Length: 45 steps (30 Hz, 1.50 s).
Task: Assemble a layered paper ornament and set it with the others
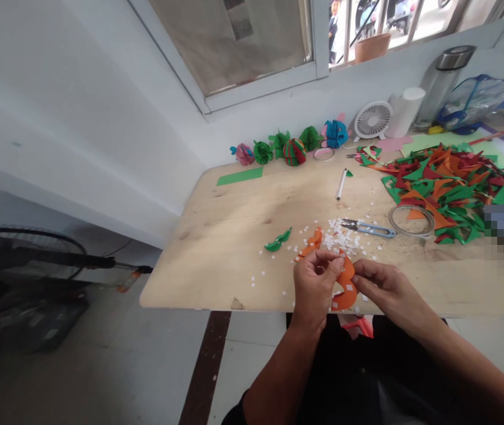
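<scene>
My left hand (316, 283) is closed on an orange paper cutout (347, 289) with rounded lobes and small white squares stuck on it. At the cutout's right edge, my right hand (380, 283) has its thumb and fingers pinched together; what they hold, if anything, is too small to name. Just beyond my left hand lies another folded orange paper piece (314, 243). A folded green paper piece (278, 240) rests farther left. Many small white squares (339, 237) are scattered beyond my hands, beside blue-handled thread snips (369, 228).
Right of the snips are a wire coil (411, 221) and a heap of coloured paper scraps (451, 183). A white pen (341, 184) lies mid-table. Paper ornaments (295, 151), a small fan (373, 120) and a glass bottle (440, 88) line the wall. The wooden table (207, 248) ends before my lap.
</scene>
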Each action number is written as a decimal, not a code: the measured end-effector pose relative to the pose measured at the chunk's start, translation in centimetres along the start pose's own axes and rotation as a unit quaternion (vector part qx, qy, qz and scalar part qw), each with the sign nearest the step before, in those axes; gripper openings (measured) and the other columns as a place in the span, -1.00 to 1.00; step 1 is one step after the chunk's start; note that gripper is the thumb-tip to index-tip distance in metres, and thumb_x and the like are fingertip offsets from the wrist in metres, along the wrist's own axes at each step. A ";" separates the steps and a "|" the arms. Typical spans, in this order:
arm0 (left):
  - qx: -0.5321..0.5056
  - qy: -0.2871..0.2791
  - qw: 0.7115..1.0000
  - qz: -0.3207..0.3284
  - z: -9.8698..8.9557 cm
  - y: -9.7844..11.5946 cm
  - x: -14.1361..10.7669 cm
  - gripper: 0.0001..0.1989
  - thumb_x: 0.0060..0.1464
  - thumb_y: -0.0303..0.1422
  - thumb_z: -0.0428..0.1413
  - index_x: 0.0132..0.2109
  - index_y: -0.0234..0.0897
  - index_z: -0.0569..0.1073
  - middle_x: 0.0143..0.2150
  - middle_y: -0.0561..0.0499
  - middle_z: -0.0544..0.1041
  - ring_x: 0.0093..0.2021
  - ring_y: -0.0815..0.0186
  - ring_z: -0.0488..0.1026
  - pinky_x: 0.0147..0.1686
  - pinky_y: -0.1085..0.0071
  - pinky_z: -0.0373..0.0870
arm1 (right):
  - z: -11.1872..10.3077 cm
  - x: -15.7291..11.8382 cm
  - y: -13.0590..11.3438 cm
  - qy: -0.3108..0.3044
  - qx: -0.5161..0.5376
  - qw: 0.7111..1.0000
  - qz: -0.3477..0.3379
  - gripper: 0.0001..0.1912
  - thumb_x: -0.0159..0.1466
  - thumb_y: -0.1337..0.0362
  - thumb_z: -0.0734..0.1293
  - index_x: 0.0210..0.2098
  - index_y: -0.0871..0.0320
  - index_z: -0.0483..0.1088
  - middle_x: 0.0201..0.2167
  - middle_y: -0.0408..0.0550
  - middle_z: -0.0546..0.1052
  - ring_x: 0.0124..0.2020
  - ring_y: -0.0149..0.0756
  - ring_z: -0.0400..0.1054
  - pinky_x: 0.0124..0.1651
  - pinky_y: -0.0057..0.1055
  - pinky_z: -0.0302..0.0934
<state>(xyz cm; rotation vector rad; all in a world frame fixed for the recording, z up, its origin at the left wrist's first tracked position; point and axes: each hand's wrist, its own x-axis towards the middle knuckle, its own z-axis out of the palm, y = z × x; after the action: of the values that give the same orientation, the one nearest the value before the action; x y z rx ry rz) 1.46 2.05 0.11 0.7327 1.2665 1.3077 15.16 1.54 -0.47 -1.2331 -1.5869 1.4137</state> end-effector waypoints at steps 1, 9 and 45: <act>-0.005 0.002 1.000 -0.002 0.0 0.0 0.0 -0.89 -0.19 -0.41 0.27 -0.48 -0.33 0.49 -0.54 0.08 0.49 -0.50 0.46 0.37 -0.44 0.54 0.32 | 0.0 0.0 -0.1 0.000 0.000 1.000 0.001 -0.78 0.24 0.19 0.26 -0.44 0.16 0.42 -0.50 -0.10 0.45 -0.43 -0.31 0.28 -0.35 -0.41 0.19; -0.048 0.018 0.999 -0.007 0.2 0.1 -0.5 -0.87 -0.20 -0.42 0.29 -0.50 -0.33 0.48 -0.51 0.07 0.51 -0.46 0.44 0.44 -0.33 0.50 0.38 | 0.0 -0.2 -0.1 0.012 -0.021 1.000 -0.012 -0.78 0.25 0.19 0.26 -0.40 0.16 0.47 -0.49 -0.10 0.48 -0.42 -0.30 0.31 -0.33 -0.41 0.20; -0.080 0.077 0.992 0.061 0.8 0.1 -2.1 -0.81 -0.10 -0.42 0.27 -0.26 -0.29 0.51 -0.39 0.03 0.56 -0.39 0.41 0.50 -0.37 0.53 0.42 | 1.1 -1.2 -1.5 0.011 0.035 0.999 0.009 -0.60 0.27 -0.05 0.20 -0.52 0.10 0.32 -0.52 -0.11 0.44 -0.42 -0.25 0.32 -0.31 -0.41 0.24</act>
<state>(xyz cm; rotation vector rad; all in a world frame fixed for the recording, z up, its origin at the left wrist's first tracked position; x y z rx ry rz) 2.61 0.30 0.97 0.6126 1.2362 1.5713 14.26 0.10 0.91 -1.2218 -1.5026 1.4488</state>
